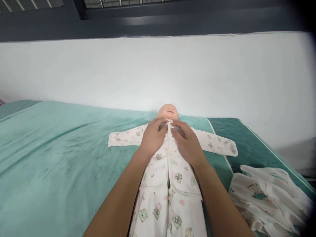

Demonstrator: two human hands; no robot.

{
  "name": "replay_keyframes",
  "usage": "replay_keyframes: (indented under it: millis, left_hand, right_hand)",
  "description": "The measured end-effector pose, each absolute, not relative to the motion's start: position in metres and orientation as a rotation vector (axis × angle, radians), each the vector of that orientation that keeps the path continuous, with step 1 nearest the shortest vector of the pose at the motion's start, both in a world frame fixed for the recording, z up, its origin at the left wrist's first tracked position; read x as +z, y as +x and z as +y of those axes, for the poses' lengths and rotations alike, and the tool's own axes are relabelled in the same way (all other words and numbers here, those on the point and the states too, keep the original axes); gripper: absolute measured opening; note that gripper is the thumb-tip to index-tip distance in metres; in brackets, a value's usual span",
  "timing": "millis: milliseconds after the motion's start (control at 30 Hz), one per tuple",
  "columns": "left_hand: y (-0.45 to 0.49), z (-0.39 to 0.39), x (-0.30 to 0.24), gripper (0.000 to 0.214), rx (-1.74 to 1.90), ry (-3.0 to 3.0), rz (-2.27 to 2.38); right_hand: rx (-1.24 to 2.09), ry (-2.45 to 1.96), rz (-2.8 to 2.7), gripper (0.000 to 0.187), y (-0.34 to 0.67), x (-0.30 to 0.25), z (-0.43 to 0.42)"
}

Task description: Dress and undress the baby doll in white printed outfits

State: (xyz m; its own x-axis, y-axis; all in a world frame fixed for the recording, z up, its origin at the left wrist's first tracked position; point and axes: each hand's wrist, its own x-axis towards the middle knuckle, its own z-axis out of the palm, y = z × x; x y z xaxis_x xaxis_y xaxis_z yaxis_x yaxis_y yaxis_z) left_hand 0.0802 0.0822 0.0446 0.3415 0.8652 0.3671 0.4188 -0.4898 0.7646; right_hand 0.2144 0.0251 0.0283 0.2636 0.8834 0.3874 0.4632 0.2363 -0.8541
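Observation:
A baby doll (pixel 168 112) lies on its back, its head toward the wall. It is dressed in a white baby jacket (pixel 160 171) with small printed bears, the sleeves spread out to both sides. Matching baby trousers (pixel 153 210) cover the legs below the hem. At the collar, my left hand (pixel 154 135) is closed on the left front edge of the jacket. My right hand (pixel 186 140) is closed on the opposite edge, just across the front opening. The fingertips nearly meet under the doll's chin, and they partly hide the collar.
A folded white garment (pixel 266 197) with a printed animal lies at the right. Under everything is a light green blanket (pixel 61 164), with a darker green quilted mat (pixel 229 131) at the right. A white wall (pixel 148 72) rises directly behind the doll's head.

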Motion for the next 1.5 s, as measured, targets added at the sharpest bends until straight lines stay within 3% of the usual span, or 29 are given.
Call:
replay_keyframes:
  millis: [867, 1267, 1500]
  left_hand:
    - [0.080, 0.084, 0.041, 0.038, 1.061, 2.067, 0.989]
    - [0.079, 0.080, 0.045, 0.042, 0.988, 2.221, 1.029]
    - [0.075, 0.071, 0.049, 0.016, 1.286, 2.115, 1.083]
  right_hand:
    - [0.482, -1.416, -1.438, 0.026, 0.217, 0.026, 0.029]
    - [0.658, -1.346, -1.078, 0.016, 0.211, 0.028, 0.023]
    - [0.400, -1.251, -1.223, 0.018, 0.217, 0.031, 0.016]
